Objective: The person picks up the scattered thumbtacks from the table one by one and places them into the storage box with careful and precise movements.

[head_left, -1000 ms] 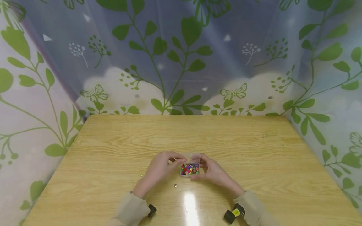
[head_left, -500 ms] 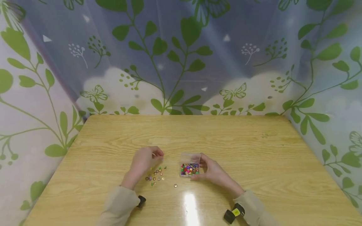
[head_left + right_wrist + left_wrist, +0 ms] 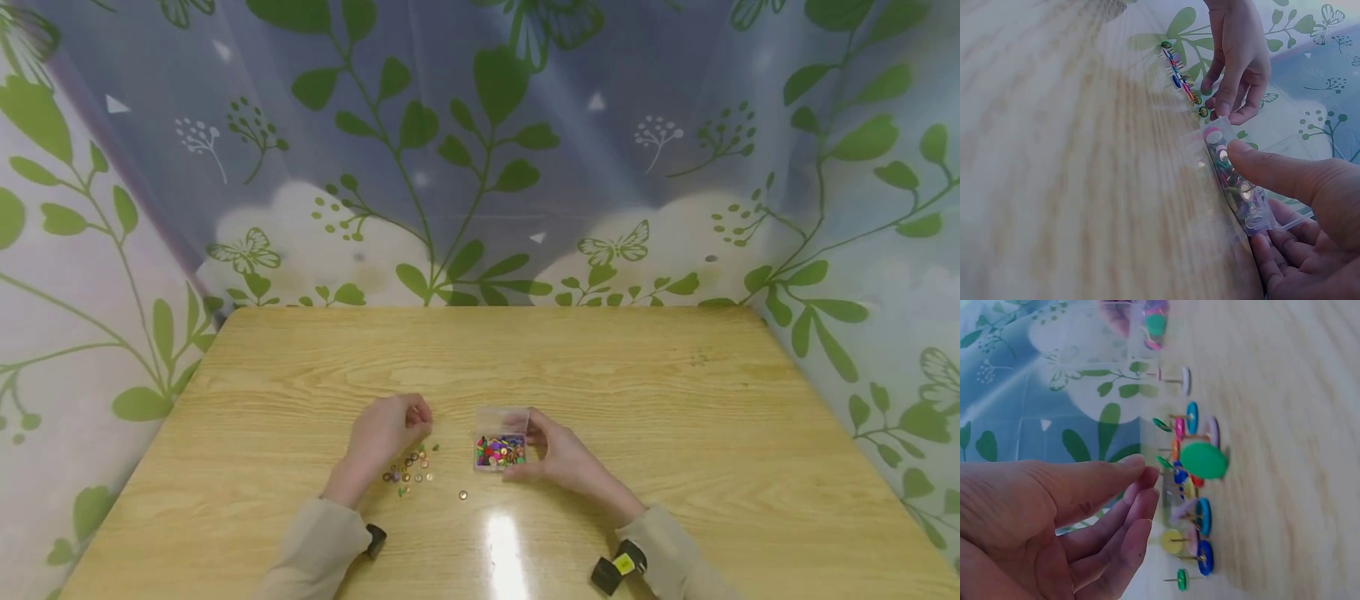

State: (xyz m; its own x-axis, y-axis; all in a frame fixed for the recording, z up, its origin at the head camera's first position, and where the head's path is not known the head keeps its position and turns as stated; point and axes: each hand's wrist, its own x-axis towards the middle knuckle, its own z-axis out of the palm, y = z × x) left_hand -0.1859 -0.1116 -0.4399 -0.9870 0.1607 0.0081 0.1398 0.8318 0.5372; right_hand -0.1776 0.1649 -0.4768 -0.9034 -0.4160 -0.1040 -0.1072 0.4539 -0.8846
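Note:
My right hand (image 3: 566, 458) holds a small clear plastic box (image 3: 1207, 134), thumb at one side and fingers at the other. Its hinged lid (image 3: 491, 418) stands raised, and colourful thumbtacks (image 3: 501, 452) fill the box. To the left, my left hand (image 3: 386, 429) hovers just beyond a scatter of loose thumbtacks (image 3: 407, 477). In the left wrist view my left hand (image 3: 1079, 519) has its thumb tip against the index fingertip and the other fingers curled; I cannot tell whether something small sits between them. A green thumbtack (image 3: 1204, 460) shows large near those fingertips.
A single thumbtack (image 3: 462, 495) lies apart on the wooden table (image 3: 637, 367), in front of the box. Leaf-patterned curtain (image 3: 360, 250) borders the table at the back and both sides. Both wrists wear dark straps, including a right strap (image 3: 618, 567).
My left hand has moved left from the open box to the loose thumbtacks, uncovering them, and has stayed nearly still since. My right hand keeps the box in place.

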